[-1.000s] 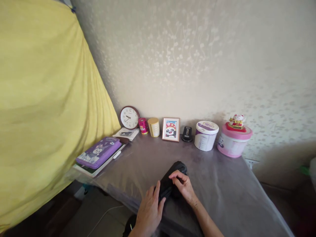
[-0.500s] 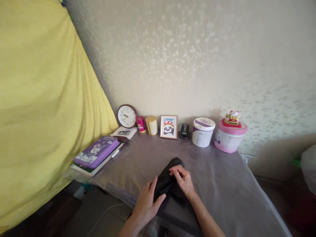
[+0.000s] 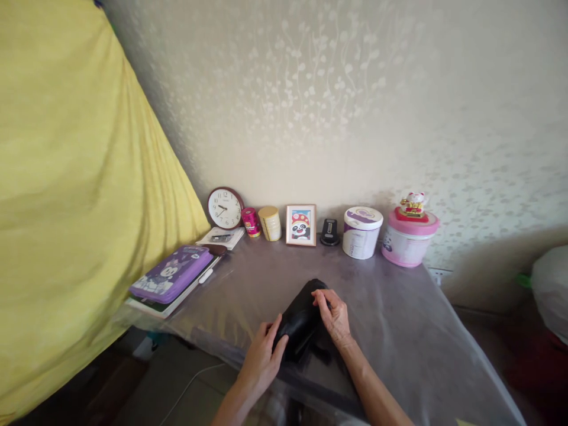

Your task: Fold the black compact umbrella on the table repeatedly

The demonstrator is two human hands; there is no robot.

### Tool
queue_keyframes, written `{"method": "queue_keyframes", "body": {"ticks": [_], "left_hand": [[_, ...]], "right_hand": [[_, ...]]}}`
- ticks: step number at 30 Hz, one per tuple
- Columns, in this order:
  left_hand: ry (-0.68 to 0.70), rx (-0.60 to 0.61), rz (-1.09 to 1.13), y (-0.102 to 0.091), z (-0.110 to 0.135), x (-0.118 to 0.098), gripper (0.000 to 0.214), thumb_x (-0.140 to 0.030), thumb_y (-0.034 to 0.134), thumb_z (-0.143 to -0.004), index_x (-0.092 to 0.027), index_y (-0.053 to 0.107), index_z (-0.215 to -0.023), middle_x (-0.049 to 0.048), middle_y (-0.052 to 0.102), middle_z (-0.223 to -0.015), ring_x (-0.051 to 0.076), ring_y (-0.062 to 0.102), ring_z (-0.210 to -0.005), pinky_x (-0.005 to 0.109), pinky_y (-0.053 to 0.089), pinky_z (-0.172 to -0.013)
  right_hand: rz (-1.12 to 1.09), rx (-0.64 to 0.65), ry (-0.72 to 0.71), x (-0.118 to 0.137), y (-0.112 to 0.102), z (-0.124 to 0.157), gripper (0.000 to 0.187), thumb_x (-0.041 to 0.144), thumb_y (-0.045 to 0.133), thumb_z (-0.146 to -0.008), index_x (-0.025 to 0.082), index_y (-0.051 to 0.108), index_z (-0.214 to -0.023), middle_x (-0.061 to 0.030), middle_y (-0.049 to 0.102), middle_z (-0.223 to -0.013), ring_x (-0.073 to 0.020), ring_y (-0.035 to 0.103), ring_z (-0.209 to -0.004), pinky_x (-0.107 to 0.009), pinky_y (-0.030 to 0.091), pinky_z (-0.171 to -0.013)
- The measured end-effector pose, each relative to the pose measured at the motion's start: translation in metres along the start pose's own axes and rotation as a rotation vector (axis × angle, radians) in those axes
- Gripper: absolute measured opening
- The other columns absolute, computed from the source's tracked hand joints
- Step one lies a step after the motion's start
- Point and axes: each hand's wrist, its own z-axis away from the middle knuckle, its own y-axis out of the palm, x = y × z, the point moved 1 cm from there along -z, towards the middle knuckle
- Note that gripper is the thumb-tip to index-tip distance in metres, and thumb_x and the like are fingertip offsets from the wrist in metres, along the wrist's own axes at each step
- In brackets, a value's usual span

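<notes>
A long, soft black bundle (image 3: pixel 302 316), slightly shiny, lies slanted near the front edge of the table; its exact kind I cannot make out. My left hand (image 3: pixel 264 358) holds its near left end, thumb on top and fingers along the side. At the far right end, my right hand (image 3: pixel 335 316) is closed, thumb and fingers pinched together against the black surface. A loose dark flap or strap hangs from the bundle's right side, below my right wrist.
Along the wall stand a clock (image 3: pixel 225 208), a pink can (image 3: pixel 251 223), a yellow canister (image 3: pixel 270 224), a framed panda picture (image 3: pixel 300 225), a black stand (image 3: pixel 329 232) and two tubs, one topped by a cat figurine (image 3: pixel 412 206). A purple case (image 3: pixel 172 274) lies left, beside a yellow curtain (image 3: pixel 80 195).
My left hand has shifted its hold slightly, its thumb now higher on the bundle. My right hand has moved a little right and down. The bundle looks wider. The view has shifted slightly.
</notes>
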Motion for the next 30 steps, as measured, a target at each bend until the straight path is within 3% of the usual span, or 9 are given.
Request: {"method": "queue_keyframes", "body": {"ticks": [4, 7, 10, 13, 17, 20, 25, 28, 30], "left_hand": [[-0.048, -0.043, -0.045, -0.005, -0.012, 0.007, 0.054, -0.041, 0.028, -0.090, -0.013, 0.047, -0.131, 0.0135, 0.059, -0.120, 0.024, 0.053, -0.114, 0.037, 0.038, -0.099], [-0.075, -0.098, -0.058, -0.013, -0.017, 0.011, 0.055, -0.037, 0.020, -0.093, -0.010, 0.033, -0.139, 0.0167, 0.052, -0.128, 0.025, 0.051, -0.117, 0.039, 0.040, -0.096], [-0.068, -0.173, -0.090, -0.019, -0.014, 0.009, 0.052, -0.034, 0.014, -0.095, -0.017, 0.022, -0.144, 0.0139, 0.053, -0.125, 0.021, 0.060, -0.103, 0.035, 0.047, -0.086], [0.022, -0.205, -0.222, -0.017, -0.003, 0.005, 0.048, -0.037, 0.018, -0.096, -0.027, 0.030, -0.141, 0.0097, 0.052, -0.122, 0.019, 0.059, -0.101, 0.032, 0.048, -0.083], [0.115, -0.129, -0.488, -0.005, 0.014, 0.002, 0.051, -0.037, 0.038, -0.091, -0.033, 0.028, -0.141, 0.0110, 0.049, -0.122, 0.026, 0.053, -0.109, 0.038, 0.045, -0.088], [0.046, -0.027, -0.544, -0.005, 0.018, 0.001, 0.065, -0.029, 0.047, -0.086, -0.031, 0.016, -0.144, 0.0119, 0.052, -0.116, 0.026, 0.057, -0.101, 0.037, 0.045, -0.085], [-0.084, 0.092, -0.200, -0.023, 0.005, 0.002, 0.070, -0.025, 0.049, -0.081, -0.029, 0.018, -0.144, 0.0084, 0.062, -0.106, 0.021, 0.063, -0.089, 0.030, 0.047, -0.076], [-0.202, 0.190, 0.228, -0.035, -0.004, 0.005, 0.073, -0.039, 0.053, -0.079, -0.026, 0.021, -0.143, 0.0003, 0.064, -0.076, 0.018, 0.061, -0.059, 0.026, 0.047, -0.053], [-0.331, 0.265, 0.476, -0.038, -0.008, 0.006, 0.070, -0.054, 0.054, -0.075, -0.024, 0.032, -0.135, -0.0065, 0.054, -0.057, 0.013, 0.049, -0.040, 0.022, 0.039, -0.039]], "right_hand": [[-0.016, -0.119, 0.074, -0.010, -0.004, -0.003, 0.031, 0.044, 0.048, -0.087, 0.021, 0.068, -0.079, -0.0013, 0.063, -0.067, -0.0176, 0.059, -0.070, -0.028, 0.044, -0.073], [-0.058, -0.185, 0.124, -0.015, -0.007, -0.005, 0.037, 0.048, 0.045, -0.087, 0.019, 0.067, -0.081, -0.0014, 0.063, -0.067, -0.0179, 0.059, -0.071, -0.029, 0.044, -0.075], [-0.101, -0.226, 0.164, -0.015, -0.009, -0.007, 0.040, 0.051, 0.044, -0.086, 0.018, 0.066, -0.078, -0.0016, 0.062, -0.065, -0.0179, 0.058, -0.069, -0.029, 0.044, -0.074], [-0.129, -0.253, 0.190, -0.012, -0.011, -0.009, 0.041, 0.052, 0.046, -0.085, 0.017, 0.066, -0.076, -0.0016, 0.061, -0.064, -0.0178, 0.057, -0.067, -0.028, 0.044, -0.072], [-0.152, -0.266, 0.208, -0.012, -0.014, -0.009, 0.039, 0.052, 0.048, -0.083, 0.018, 0.066, -0.076, -0.0010, 0.060, -0.063, -0.0177, 0.056, -0.067, -0.028, 0.043, -0.070], [-0.168, -0.281, 0.221, -0.015, -0.015, -0.009, 0.038, 0.051, 0.050, -0.082, 0.017, 0.067, -0.077, -0.0009, 0.060, -0.063, -0.0178, 0.056, -0.067, -0.028, 0.043, -0.070], [-0.208, -0.344, 0.247, -0.023, -0.020, -0.011, 0.040, 0.054, 0.052, -0.079, 0.017, 0.067, -0.073, -0.0009, 0.060, -0.061, -0.0179, 0.056, -0.065, -0.028, 0.043, -0.070], [-0.251, -0.398, 0.268, -0.029, -0.023, -0.013, 0.042, 0.056, 0.054, -0.077, 0.017, 0.067, -0.073, -0.0012, 0.061, -0.061, -0.0179, 0.056, -0.065, -0.029, 0.044, -0.070], [-0.286, -0.433, 0.286, -0.034, -0.025, -0.014, 0.043, 0.058, 0.055, -0.075, 0.016, 0.067, -0.074, -0.0014, 0.061, -0.060, -0.0180, 0.057, -0.064, -0.030, 0.046, -0.069]]}}
